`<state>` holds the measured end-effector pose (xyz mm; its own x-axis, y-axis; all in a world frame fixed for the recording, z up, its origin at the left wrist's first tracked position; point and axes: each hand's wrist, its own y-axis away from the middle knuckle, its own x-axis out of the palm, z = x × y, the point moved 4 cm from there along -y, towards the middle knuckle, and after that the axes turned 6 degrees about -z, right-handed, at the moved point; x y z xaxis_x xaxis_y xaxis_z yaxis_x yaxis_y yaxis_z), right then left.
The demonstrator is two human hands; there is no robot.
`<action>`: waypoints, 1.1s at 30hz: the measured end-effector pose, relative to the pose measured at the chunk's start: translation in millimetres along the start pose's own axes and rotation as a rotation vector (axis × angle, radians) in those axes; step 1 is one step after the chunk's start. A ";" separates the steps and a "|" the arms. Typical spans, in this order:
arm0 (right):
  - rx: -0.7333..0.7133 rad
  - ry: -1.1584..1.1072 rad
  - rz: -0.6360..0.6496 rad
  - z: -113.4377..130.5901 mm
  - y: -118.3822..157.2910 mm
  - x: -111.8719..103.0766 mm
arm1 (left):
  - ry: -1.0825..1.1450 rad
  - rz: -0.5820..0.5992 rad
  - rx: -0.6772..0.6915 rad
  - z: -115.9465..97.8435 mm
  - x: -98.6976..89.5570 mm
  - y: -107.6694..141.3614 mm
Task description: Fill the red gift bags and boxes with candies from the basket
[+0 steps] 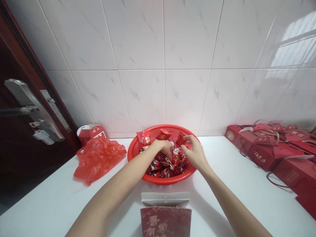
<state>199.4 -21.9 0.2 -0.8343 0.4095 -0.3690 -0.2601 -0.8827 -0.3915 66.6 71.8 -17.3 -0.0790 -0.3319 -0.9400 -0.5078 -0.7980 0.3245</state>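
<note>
A red plastic basket (135,171) full of red wrapped candies (165,161) stands against the wall. My left hand (165,146) reaches down into the candies, its fingertips hidden among them. Over the basket's right side is my right hand (195,151), thumb and fingers curved but apart. Its fingertips are beside a dark red packet (181,139); whether they touch it I cannot tell. In front of the basket, nearest me, an open-topped dark red gift box (166,220) with pale lettering stands upright between my forearms.
A crumpled red plastic bag (98,159) lies on the left of the white table (118,194), before a small red box (92,133). Several red gift boxes with cord handles (269,154) crowd the right side. A dark door (14,138) with a metal handle is at left.
</note>
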 end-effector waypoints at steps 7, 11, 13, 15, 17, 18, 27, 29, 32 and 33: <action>-0.007 -0.058 -0.080 -0.4 -0.1 -1.4 | 0.069 -0.174 0.120 -11.7 -8.5 6.3; 0.012 -0.091 -0.105 -1.7 0.2 -1.4 | 0.236 -0.192 0.361 -43.5 4.5 4.6; 0.020 -0.095 -0.104 -2.0 0.4 -1.3 | 0.314 -0.141 0.433 -56.1 14.1 2.8; 0.020 -0.094 -0.103 -1.9 0.5 -1.4 | 0.330 -0.112 0.439 -60.5 18.9 0.8; 0.016 -0.095 -0.101 -1.7 0.7 -1.7 | 0.275 -0.110 0.389 -56.7 16.7 -0.4; 0.014 -0.094 -0.102 -1.6 0.7 -1.9 | 0.225 -0.114 0.334 -51.6 13.3 -0.6; 0.008 -0.074 -0.097 -0.9 0.6 -2.7 | -0.031 -0.254 -0.183 7.3 -27.3 13.3; 0.000 -0.088 -0.111 -1.6 0.3 -2.7 | -0.053 -0.287 -0.264 15.6 -29.2 13.3; -0.018 -0.109 -0.129 -3.4 -0.2 -2.2 | -0.059 -0.356 -0.358 25.0 -30.1 10.3; -0.026 -0.114 -0.133 -4.1 -0.4 -1.9 | -0.058 -0.379 -0.381 27.6 -30.1 9.2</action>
<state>203.0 -21.4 -2.4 -0.8437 0.4920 -0.2150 -0.3602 -0.8156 -0.4527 40.6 88.4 11.1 -0.0030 0.0347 -0.9994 -0.1632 -0.9860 -0.0337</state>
